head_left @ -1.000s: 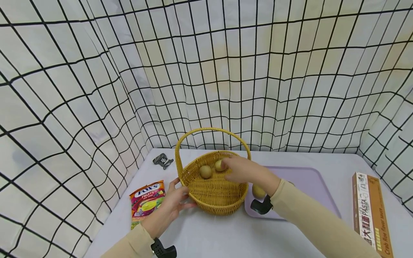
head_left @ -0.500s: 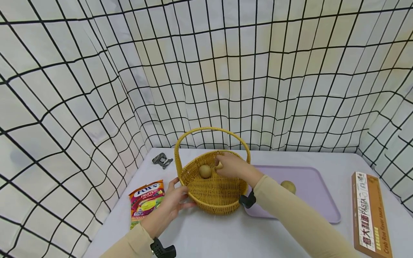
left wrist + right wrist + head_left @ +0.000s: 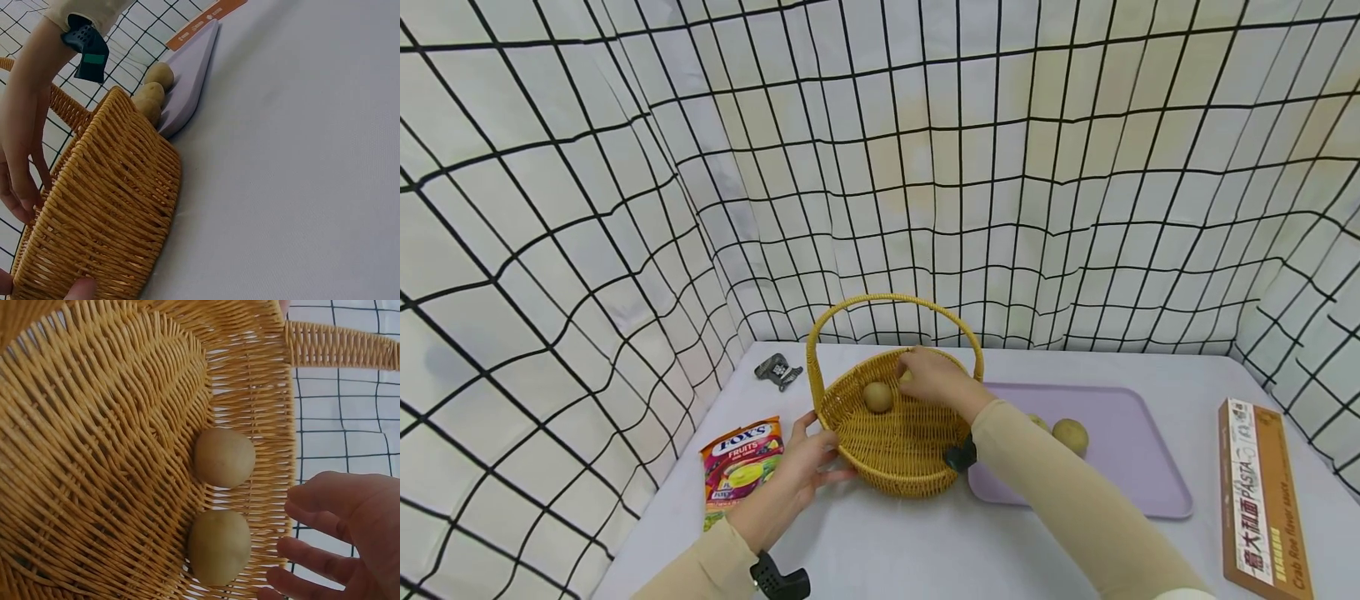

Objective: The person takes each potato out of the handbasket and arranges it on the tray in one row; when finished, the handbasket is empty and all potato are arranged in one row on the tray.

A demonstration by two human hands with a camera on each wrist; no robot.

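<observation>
A yellow wicker basket [image 3: 902, 442] with a tall arched handle stands on the table, tilted so its inside shows. Two potatoes lie inside: one [image 3: 877, 397] is plain to see, while the other [image 3: 219, 547] is mostly covered by my right hand in the head view. My right hand [image 3: 934, 379] is over the back of the basket; in the right wrist view its fingers are spread beside the potatoes, apart from both. With my left hand [image 3: 805, 467] I hold the basket's left side, a fingertip [image 3: 81, 289] pressing its outer weave.
A lilac tray [image 3: 1120, 475] to the right carries several potatoes [image 3: 159, 74], partly hidden by my right sleeve. A pasta box [image 3: 1262, 500] lies at far right. A candy bag [image 3: 741, 467] and a small black-and-grey packet [image 3: 778, 372] lie left. Netting surrounds the table.
My right hand has moved left and slightly away from me over the back of the basket, covering more of the second potato. The left hand and basket have stayed put.
</observation>
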